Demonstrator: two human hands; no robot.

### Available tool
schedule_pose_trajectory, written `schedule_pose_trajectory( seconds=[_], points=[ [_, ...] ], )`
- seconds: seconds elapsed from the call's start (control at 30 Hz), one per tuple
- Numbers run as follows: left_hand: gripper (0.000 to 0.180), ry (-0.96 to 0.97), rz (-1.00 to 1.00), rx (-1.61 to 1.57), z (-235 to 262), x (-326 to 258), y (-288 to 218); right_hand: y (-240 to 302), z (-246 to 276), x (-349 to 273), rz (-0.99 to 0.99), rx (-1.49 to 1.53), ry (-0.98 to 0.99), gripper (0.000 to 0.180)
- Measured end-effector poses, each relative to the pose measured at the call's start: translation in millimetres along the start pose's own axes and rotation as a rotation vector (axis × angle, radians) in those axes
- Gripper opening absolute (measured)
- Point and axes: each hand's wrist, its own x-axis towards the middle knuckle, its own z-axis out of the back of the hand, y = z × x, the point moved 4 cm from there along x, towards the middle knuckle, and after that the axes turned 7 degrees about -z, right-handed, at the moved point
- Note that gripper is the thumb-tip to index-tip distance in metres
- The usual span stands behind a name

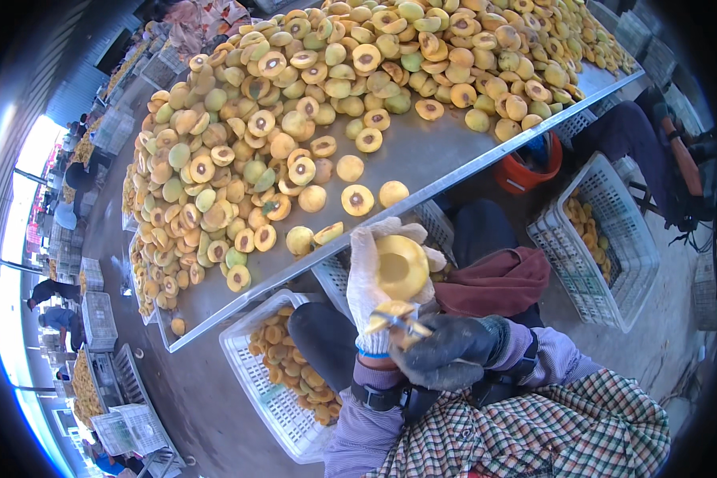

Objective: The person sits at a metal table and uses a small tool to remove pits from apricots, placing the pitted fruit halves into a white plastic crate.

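My left hand, in a white knit glove with a blue cuff edge, is closed around a yellow peach half. Its cut face is turned up and shows a smooth hollow with no stone in it. Just below, my right hand, in a dark grey glove, grips a small metal tool whose exact kind is blurred. A tan, blurred scrap of peach sits at the tool's tip, close to the left palm. Both hands are above my lap, in front of the metal table.
Peach halves, many with brown stones, are heaped on the table. White plastic crates holding peach pieces stand left and right of my knees. Under the table edge is an orange-red bucket. Another person's leg is at right.
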Motion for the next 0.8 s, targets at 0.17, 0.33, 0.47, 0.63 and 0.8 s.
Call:
schedule_pose_trajectory(
  seconds=[0.17, 0.33, 0.47, 0.63, 0.8],
  points=[
    [0.026, -0.032, -0.552, 0.888, 36, 1, -36, 18, 19, -26, 0.027, 0.017, -0.098, 0.029],
    [0.028, -0.592, -0.727, 2.063, 147, -32, -120, 16, 40, -27, 0.008, 0.041, -0.126, 0.031],
    [0.027, -0.41, -0.709, 1.906, 155, -9, -109, 1, 45, 1, -0.084, -0.123, -0.174, 0.029],
    [0.031, -0.064, -0.898, 1.903, 94, 70, -54, 9, 49, 3, -0.151, -0.203, -0.295, 0.031],
    [0.048, -0.078, -0.216, 2.04, 102, 163, -14, 18, 57, 0, -0.025, -0.425, -0.494, 0.036]
  ],
)
